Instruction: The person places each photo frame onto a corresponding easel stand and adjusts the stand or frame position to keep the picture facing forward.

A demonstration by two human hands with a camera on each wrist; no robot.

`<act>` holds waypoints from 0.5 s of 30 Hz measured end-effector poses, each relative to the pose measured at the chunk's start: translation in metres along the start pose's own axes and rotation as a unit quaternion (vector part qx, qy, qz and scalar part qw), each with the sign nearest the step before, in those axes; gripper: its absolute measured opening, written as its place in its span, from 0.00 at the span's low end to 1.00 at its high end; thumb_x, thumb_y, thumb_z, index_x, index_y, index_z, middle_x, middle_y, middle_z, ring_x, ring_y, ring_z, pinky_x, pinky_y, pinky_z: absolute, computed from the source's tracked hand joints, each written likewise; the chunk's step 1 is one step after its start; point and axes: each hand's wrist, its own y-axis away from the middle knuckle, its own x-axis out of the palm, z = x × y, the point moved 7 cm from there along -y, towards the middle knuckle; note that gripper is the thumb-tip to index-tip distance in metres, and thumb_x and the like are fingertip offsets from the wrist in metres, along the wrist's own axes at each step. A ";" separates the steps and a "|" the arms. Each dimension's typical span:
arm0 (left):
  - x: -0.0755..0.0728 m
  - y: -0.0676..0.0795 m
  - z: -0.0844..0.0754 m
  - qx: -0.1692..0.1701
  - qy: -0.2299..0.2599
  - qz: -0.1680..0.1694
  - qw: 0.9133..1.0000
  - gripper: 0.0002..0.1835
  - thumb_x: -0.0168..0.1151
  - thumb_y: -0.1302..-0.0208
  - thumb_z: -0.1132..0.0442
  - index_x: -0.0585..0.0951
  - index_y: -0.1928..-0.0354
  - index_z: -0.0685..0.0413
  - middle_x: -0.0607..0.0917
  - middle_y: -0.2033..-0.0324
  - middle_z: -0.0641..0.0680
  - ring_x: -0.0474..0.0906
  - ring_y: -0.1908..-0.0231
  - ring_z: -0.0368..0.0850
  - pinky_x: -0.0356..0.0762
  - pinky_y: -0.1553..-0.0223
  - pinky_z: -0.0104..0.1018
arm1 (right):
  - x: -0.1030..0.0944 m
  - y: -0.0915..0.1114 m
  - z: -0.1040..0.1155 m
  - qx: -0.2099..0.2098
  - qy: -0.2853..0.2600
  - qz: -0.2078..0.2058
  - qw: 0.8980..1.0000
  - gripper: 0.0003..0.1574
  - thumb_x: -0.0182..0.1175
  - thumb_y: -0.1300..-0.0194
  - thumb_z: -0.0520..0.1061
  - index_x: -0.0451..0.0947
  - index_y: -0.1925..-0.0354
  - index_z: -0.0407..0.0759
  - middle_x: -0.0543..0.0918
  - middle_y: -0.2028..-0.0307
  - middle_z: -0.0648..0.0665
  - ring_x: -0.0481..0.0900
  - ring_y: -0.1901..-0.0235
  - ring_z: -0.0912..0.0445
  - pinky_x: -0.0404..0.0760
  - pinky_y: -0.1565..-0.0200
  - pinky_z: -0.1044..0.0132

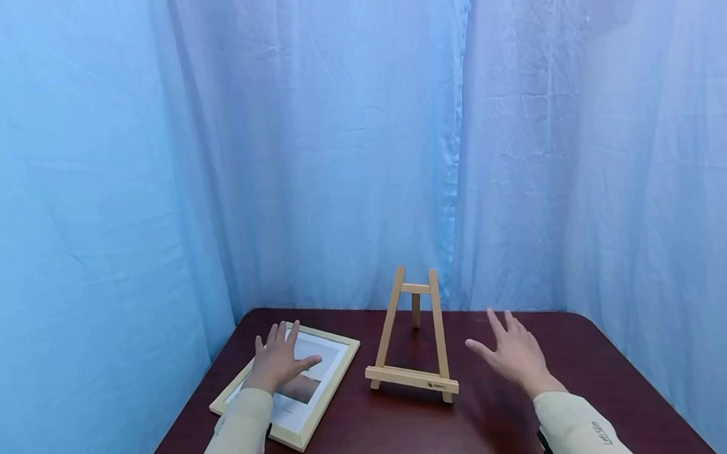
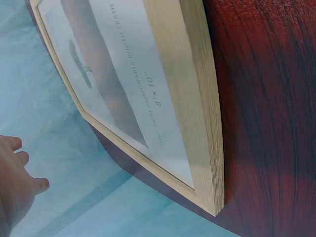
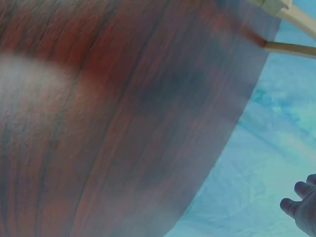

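Observation:
A light wood photo frame point(image 1: 330, 384) lies flat on the left of the table, a white-bordered picture with printed lettering inside it. My left hand point(image 1: 279, 361) hovers over this frame with fingers spread and holds nothing; part of the picture is hidden behind it. In the left wrist view the photo frame point(image 2: 173, 74) fills the middle, with the hand point(image 2: 17, 182) at the lower left. Right of the frame stands a small wooden easel point(image 1: 411, 374), upright on its legs. My right hand point(image 1: 517, 356), fingers apart and holding nothing, is raised to the right of the easel.
The dark red-brown wooden table point(image 1: 360, 423) has rounded far corners. Light blue curtains point(image 1: 336, 154) hang close behind it and along both sides. In the right wrist view, part of the easel point(image 3: 291, 48) shows at the upper right, near the table edge.

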 end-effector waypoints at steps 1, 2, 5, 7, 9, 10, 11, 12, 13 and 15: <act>0.000 -0.001 0.001 -0.002 0.004 0.002 1.000 0.56 0.60 0.43 0.28 0.57 0.23 0.58 0.58 0.28 0.71 0.50 0.28 0.69 0.45 0.36 0.75 | -0.001 -0.001 0.003 -0.002 -0.002 -0.001 1.000 0.65 0.48 0.37 0.81 0.52 0.24 0.35 0.52 0.30 0.19 0.55 0.34 0.24 0.56 0.38 0.29; -0.001 -0.001 0.002 -0.005 0.008 0.004 1.000 0.56 0.60 0.42 0.28 0.57 0.23 0.58 0.58 0.28 0.71 0.50 0.28 0.69 0.45 0.36 0.75 | -0.002 -0.001 0.006 -0.004 -0.005 -0.002 1.000 0.64 0.48 0.37 0.80 0.53 0.24 0.35 0.53 0.30 0.19 0.56 0.34 0.24 0.58 0.38 0.29; -0.001 -0.002 0.006 -0.014 0.017 0.013 1.000 0.57 0.60 0.43 0.27 0.56 0.23 0.58 0.58 0.28 0.71 0.50 0.28 0.69 0.45 0.35 0.74 | -0.004 -0.002 0.015 -0.004 -0.015 0.001 1.000 0.64 0.48 0.37 0.80 0.53 0.24 0.35 0.54 0.30 0.19 0.57 0.34 0.24 0.60 0.39 0.30; -0.002 -0.002 0.008 -0.017 0.026 0.016 0.999 0.57 0.59 0.44 0.26 0.56 0.23 0.58 0.58 0.28 0.71 0.50 0.28 0.69 0.45 0.35 0.74 | -0.005 -0.002 0.020 -0.003 -0.022 0.006 1.000 0.64 0.48 0.37 0.80 0.52 0.24 0.36 0.54 0.30 0.20 0.56 0.34 0.24 0.61 0.39 0.30; -0.003 -0.002 0.010 -0.019 0.033 0.016 0.999 0.58 0.60 0.44 0.26 0.56 0.23 0.59 0.58 0.28 0.71 0.51 0.28 0.69 0.46 0.35 0.74 | -0.005 -0.002 0.025 -0.001 -0.030 0.011 0.999 0.63 0.48 0.36 0.80 0.51 0.23 0.36 0.54 0.29 0.21 0.56 0.33 0.25 0.61 0.40 0.29; -0.004 -0.002 0.011 -0.019 0.035 0.015 0.999 0.58 0.60 0.44 0.27 0.56 0.23 0.59 0.59 0.28 0.71 0.51 0.29 0.69 0.46 0.35 0.74 | -0.005 -0.002 0.028 -0.001 -0.035 0.014 0.999 0.63 0.48 0.36 0.79 0.51 0.23 0.37 0.54 0.29 0.21 0.55 0.33 0.25 0.61 0.40 0.29; -0.005 -0.002 0.012 -0.018 0.039 0.013 0.999 0.57 0.61 0.44 0.27 0.57 0.24 0.59 0.59 0.29 0.71 0.52 0.29 0.69 0.47 0.35 0.74 | -0.006 -0.002 0.030 -0.001 -0.040 0.015 0.999 0.63 0.49 0.36 0.79 0.51 0.23 0.37 0.54 0.29 0.22 0.55 0.33 0.25 0.62 0.40 0.29; -0.005 -0.002 0.013 -0.017 0.042 0.009 0.999 0.57 0.61 0.44 0.28 0.57 0.24 0.59 0.60 0.29 0.72 0.53 0.29 0.69 0.48 0.36 0.74 | -0.005 -0.002 0.033 -0.001 -0.044 0.017 0.999 0.63 0.49 0.36 0.79 0.50 0.23 0.37 0.54 0.29 0.22 0.55 0.33 0.25 0.62 0.41 0.29; -0.006 -0.002 0.014 -0.017 0.046 0.007 0.999 0.57 0.62 0.44 0.29 0.57 0.24 0.60 0.61 0.29 0.71 0.54 0.30 0.69 0.49 0.36 0.73 | -0.005 -0.002 0.035 -0.001 -0.049 0.019 0.999 0.62 0.49 0.36 0.78 0.50 0.23 0.37 0.54 0.29 0.22 0.54 0.33 0.26 0.62 0.41 0.29; -0.008 -0.002 0.016 -0.017 0.052 0.004 0.999 0.56 0.63 0.44 0.30 0.57 0.24 0.60 0.62 0.30 0.71 0.55 0.30 0.69 0.51 0.36 0.73 | -0.005 -0.002 0.040 -0.003 -0.056 0.021 0.998 0.61 0.50 0.35 0.77 0.50 0.23 0.38 0.54 0.29 0.23 0.54 0.32 0.26 0.63 0.42 0.29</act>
